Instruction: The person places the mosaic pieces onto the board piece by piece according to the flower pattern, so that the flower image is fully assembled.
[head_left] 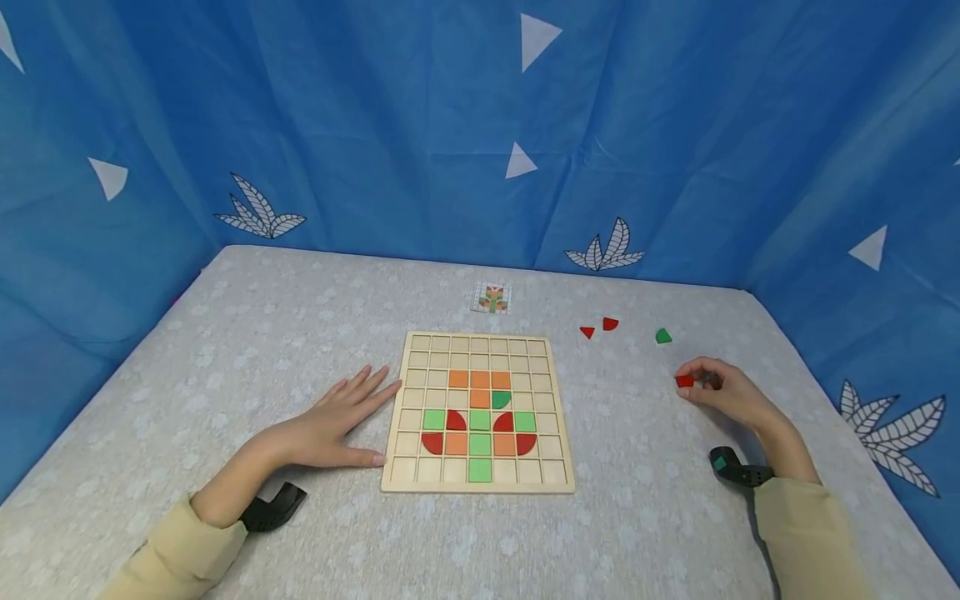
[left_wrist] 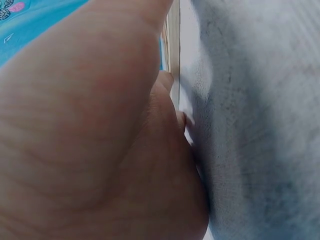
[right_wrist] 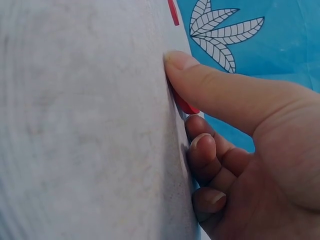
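Observation:
On the table's right side my right hand (head_left: pixel 723 392) pinches a small red tile (head_left: pixel 685 381) between thumb and fingers. In the right wrist view the red tile (right_wrist: pixel 186 103) shows beneath the thumb, close over the tablecloth, and its full outline is hidden. My left hand (head_left: pixel 330 429) lies flat with fingers spread, its fingertips right at the left edge of the wooden grid board (head_left: pixel 480 488). Set in the board's middle are orange squares (head_left: pixel 480 379), light green squares (head_left: pixel 480 446), red rounded pieces (head_left: pixel 432 442) and one dark green rounded piece (head_left: pixel 501 401).
Right of the board lie a red triangle (head_left: pixel 587 332), a red quarter-round piece (head_left: pixel 611 323) and a green piece (head_left: pixel 663 336). Behind the board is a small pattern card (head_left: pixel 482 300). A blue curtain (head_left: pixel 420 125) borders the patterned tablecloth (head_left: pixel 315 300).

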